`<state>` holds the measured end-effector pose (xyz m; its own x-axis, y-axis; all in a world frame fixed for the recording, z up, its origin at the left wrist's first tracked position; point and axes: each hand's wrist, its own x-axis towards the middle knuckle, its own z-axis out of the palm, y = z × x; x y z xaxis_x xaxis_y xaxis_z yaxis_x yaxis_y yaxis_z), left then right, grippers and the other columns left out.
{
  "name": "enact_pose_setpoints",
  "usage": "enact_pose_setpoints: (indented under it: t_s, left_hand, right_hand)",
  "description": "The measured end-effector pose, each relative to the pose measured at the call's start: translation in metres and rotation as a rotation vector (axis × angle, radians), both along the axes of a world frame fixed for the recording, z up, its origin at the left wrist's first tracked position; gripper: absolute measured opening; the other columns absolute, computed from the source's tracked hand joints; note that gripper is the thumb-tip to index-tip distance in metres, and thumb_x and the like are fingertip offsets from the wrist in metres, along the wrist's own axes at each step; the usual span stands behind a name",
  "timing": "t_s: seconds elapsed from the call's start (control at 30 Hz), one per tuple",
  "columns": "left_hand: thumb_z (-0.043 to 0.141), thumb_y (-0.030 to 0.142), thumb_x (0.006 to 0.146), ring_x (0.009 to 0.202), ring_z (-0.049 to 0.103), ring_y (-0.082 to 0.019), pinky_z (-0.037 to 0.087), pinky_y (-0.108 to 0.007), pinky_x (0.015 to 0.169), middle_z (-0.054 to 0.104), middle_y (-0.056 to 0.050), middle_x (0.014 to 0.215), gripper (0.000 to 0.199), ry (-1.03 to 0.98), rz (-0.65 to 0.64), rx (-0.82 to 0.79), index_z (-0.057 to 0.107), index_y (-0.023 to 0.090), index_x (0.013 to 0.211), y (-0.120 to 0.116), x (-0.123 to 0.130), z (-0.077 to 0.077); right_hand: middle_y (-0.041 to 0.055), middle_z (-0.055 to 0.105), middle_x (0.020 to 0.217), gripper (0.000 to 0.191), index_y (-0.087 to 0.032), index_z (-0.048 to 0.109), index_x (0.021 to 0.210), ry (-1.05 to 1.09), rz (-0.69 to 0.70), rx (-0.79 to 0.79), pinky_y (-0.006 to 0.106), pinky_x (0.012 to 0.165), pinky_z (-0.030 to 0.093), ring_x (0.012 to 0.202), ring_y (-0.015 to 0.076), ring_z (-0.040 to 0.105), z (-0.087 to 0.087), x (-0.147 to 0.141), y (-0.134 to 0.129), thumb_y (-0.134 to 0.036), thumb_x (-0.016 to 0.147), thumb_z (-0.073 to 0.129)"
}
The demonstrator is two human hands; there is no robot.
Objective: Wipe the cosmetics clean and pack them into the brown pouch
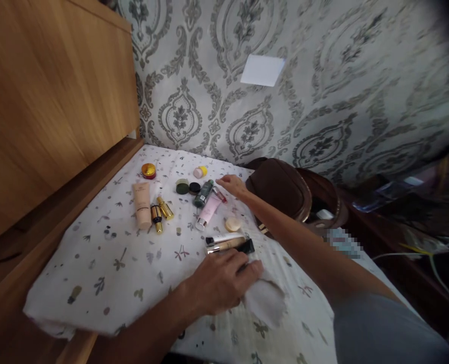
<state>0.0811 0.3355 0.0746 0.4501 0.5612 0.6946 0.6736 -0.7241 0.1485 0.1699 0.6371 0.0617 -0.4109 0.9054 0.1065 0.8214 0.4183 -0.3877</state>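
My left hand (224, 283) is closed over something I cannot make out, beside a pale cloth (265, 298) and just below a beige tube (226, 245). Farther off, my right hand (232, 185) reaches beside a small red and clear tube (219, 194), its fingers bent together; what they hold, if anything, is too small to tell. Close by lie a dark green bottle (204, 193), a pink tube (209, 212) and a round cream-coloured item (233, 224). To the left are a peach tube (142, 205), gold-capped bottles (165, 208) and a red-gold jar (148, 171).
A brown bag (281, 189) stands by the patterned wall (247, 121) at the right. A wooden cabinet (57, 86) borders the left. The items lie on a printed white cloth surface (133, 273). Cables (432, 263) trail at the far right.
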Motion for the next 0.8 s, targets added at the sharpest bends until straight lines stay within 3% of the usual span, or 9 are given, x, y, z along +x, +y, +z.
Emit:
enact_pose_setpoints:
  t_s: [0.13,0.23,0.47,0.6,0.8]
  left_hand:
    - [0.052,0.014,0.090,0.078,0.065,-0.020,0.055,-0.030,0.060,0.065,-0.004,0.085,0.028,0.037,0.038,-0.026,0.051,0.013,0.117,0.002,-0.001,-0.002]
    - [0.055,0.017,0.089,0.082,0.065,-0.021,0.055,-0.031,0.062,0.064,-0.005,0.088,0.033,0.107,0.040,-0.097,0.050,0.014,0.121,0.004,-0.004,-0.001]
    - [0.055,0.017,0.089,0.082,0.065,-0.021,0.053,-0.030,0.062,0.065,-0.006,0.088,0.031,0.123,0.033,-0.121,0.052,0.012,0.119,0.004,-0.006,0.004]
    - [0.053,0.017,0.090,0.083,0.065,-0.020,0.051,-0.029,0.057,0.066,-0.006,0.090,0.029,0.129,0.049,-0.115,0.051,0.012,0.119,0.002,-0.006,0.004]
    - [0.062,0.021,0.086,0.083,0.065,-0.021,0.050,-0.030,0.055,0.065,-0.005,0.092,0.037,0.127,0.012,-0.141,0.050,0.012,0.119,0.001,-0.006,0.005]
  right_hand:
    - [0.0140,0.072,0.112,0.045,-0.014,0.066,0.123,0.024,0.027,0.078,0.036,0.087,0.050,0.099,0.0256,0.066,-0.004,-0.047,0.020,-0.040,0.086,0.062]
    - [0.0139,0.069,0.121,0.053,-0.016,0.061,0.131,0.033,0.080,0.115,0.038,0.092,0.049,0.109,0.0280,0.063,-0.009,-0.075,0.028,-0.037,0.083,0.067]
    - [0.0122,0.067,0.114,0.039,-0.018,0.068,0.120,0.024,0.141,0.180,0.039,0.093,0.047,0.106,0.0284,0.060,-0.010,-0.089,0.027,-0.032,0.084,0.062]
    - [0.0117,0.063,0.113,0.036,-0.017,0.072,0.113,0.013,0.263,0.197,0.037,0.093,0.046,0.105,0.0274,0.058,-0.001,-0.087,0.019,-0.026,0.078,0.069]
    - [0.0065,0.068,0.094,0.023,-0.018,0.074,0.102,-0.001,0.378,0.169,0.033,0.084,0.047,0.089,0.0217,0.061,0.017,-0.096,0.004,-0.022,0.082,0.064]
